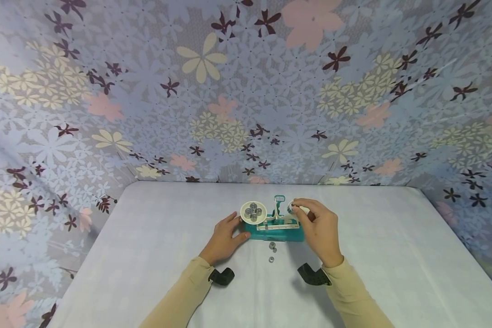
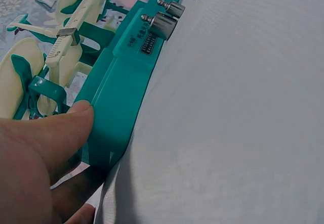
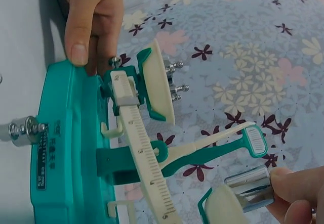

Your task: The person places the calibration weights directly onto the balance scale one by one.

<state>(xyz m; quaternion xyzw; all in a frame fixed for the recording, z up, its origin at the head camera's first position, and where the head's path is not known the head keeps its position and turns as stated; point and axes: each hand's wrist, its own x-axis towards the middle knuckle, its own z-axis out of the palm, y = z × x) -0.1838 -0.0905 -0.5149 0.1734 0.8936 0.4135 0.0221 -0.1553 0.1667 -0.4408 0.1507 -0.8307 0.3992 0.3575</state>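
Note:
A teal balance scale (image 1: 276, 235) with a cream beam stands on the table. My left hand (image 1: 223, 239) grips the left end of its base, thumb on the near side, as the left wrist view shows. Several metal weights (image 1: 248, 212) sit in the white left pan (image 1: 243, 213). With thumb and fingertips my right hand (image 1: 321, 228) pinches a shiny cylindrical weight (image 3: 251, 186) at the right pan (image 3: 223, 206). That weight lies sideways against the pan in the right wrist view. A grey slider (image 3: 126, 101) rides on the numbered beam (image 3: 144, 145).
Three loose weights (image 1: 272, 245) of differing sizes stand just in front of the base. A pale cloth covers the table (image 1: 147, 255), and flower-patterned fabric (image 1: 246, 91) rises behind its back edge. Black wrist devices (image 1: 313, 275) sit at both sleeves.

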